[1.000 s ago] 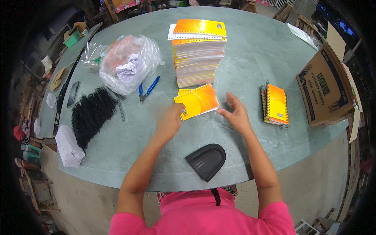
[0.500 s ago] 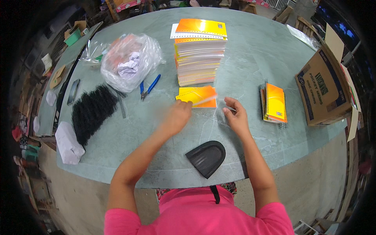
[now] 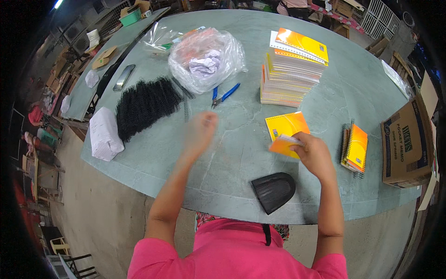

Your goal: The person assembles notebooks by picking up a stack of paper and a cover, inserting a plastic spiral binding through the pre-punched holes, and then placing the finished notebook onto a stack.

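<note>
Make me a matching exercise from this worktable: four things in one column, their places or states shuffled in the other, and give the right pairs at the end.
Column one
1. Right hand
2. Cutters
3. Black coils
4. Cardboard box

Column two
A. Blue-handled, lying near the clear plastic bag
B. At the far right, with its flaps open
C. Gripping an orange-covered pad
D. Heaped beside a white bundle

Right pairs: 1-C, 2-A, 3-D, 4-B

Head-worn fisheye view, from above, facing down, near the grey-green table (image 3: 227, 149)
</note>
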A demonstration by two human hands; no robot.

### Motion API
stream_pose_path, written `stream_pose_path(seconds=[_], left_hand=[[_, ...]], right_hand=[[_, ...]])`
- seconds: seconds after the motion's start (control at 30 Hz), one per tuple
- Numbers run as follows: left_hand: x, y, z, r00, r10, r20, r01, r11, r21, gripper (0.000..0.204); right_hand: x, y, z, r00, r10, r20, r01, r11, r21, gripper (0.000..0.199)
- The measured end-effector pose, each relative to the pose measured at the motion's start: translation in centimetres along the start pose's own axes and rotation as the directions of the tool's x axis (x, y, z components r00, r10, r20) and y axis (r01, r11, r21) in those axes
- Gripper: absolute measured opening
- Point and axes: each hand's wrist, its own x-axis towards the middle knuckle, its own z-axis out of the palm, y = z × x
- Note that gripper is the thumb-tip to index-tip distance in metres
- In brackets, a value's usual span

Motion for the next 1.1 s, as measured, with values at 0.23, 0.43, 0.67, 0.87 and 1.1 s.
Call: stream_pose_path(seconds=[0.23, 0.43, 0.67, 0.87, 1.1], left_hand=[[1.6, -7.8, -3.4, 0.939, -0.078, -0.335, 0.217, 0.891, 0.398, 0.025], [1.6, -4.4, -9.9, 0.844, -0.117, -0.524, -0.003, 0.975, -0.224, 0.022], [1.7, 2.2, -10.8, 0.875, -0.177, -0.450, -0.223, 0.678, -0.700, 0.017], [0.2, 3.5, -4.7, 0.963, 0.072, 0.261, -0.007, 0.971, -0.239, 0.026], [-1.6, 6.3, 4.1, 0.734, -0.049, 0.677, -0.112, 0.975, 0.191, 0.069]], right_hand=[[1.7, -0.7, 3.8, 0.964, -0.192, -0.186, 0.098, 0.900, -0.425, 0.013], [0.7, -2.0, 4.0, 0.969, -0.195, -0.152, 0.127, 0.919, -0.374, 0.013], [2.5, 0.4, 3.1, 0.992, -0.021, -0.128, -0.035, 0.909, -0.415, 0.014], [4.6, 0.5, 3.1, 0.973, -0.136, -0.188, 0.072, 0.947, -0.314, 0.016], [3.9, -2.1, 4.7, 0.972, -0.203, -0.121, 0.162, 0.944, -0.288, 0.015]])
